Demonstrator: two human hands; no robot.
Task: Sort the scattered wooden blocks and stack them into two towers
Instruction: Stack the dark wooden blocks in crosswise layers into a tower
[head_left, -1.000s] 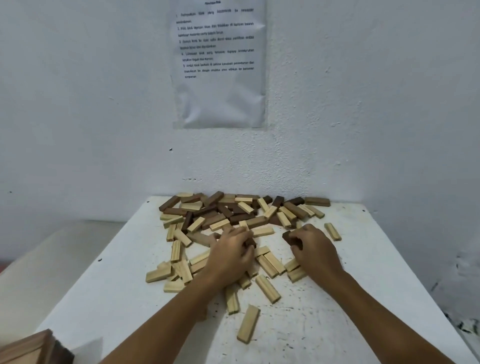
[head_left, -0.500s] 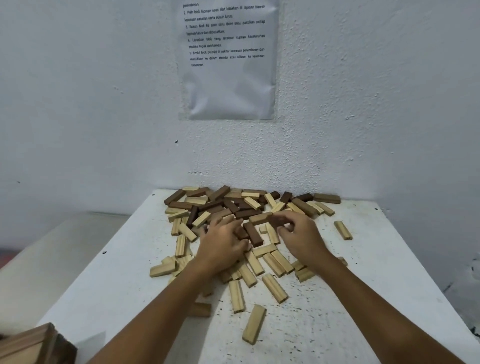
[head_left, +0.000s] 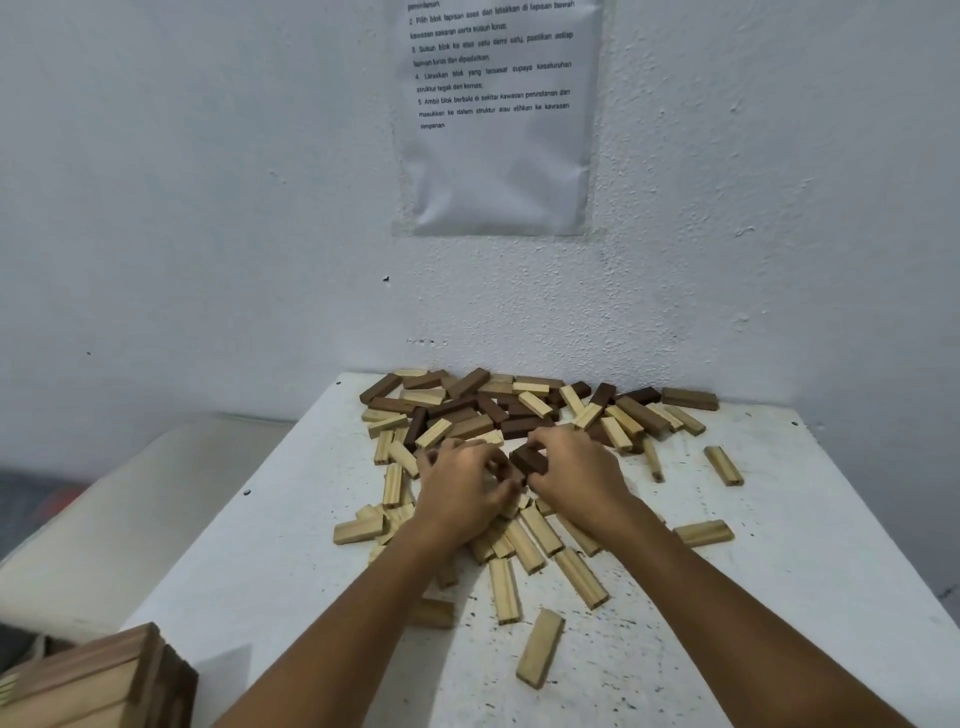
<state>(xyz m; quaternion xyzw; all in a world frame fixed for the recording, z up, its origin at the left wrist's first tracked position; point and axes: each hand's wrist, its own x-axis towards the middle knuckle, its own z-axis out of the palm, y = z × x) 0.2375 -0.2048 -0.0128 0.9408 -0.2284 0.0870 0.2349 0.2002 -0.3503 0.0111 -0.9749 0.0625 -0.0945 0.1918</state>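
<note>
Head view: white table (head_left: 779, 545) against a white wall, printed sheet (head_left: 498, 119) taped above it. I see a scattered pile of wooden blocks (head_left: 498, 410), pale and dark mixed, thickest at the far edge. Left hand (head_left: 462, 488) and right hand (head_left: 576, 467) sit close together over the pile's middle, fingers curled. Right hand pinches a dark block (head_left: 530, 460); what the left fingers hold I cannot tell. A lone pale block (head_left: 540, 647) lies nearest me. Wooden box (head_left: 98, 680) at lower left.

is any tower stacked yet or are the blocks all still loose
All loose: the light and dark wooden blocks lie scattered flat on the white table; no tower stands.
</note>
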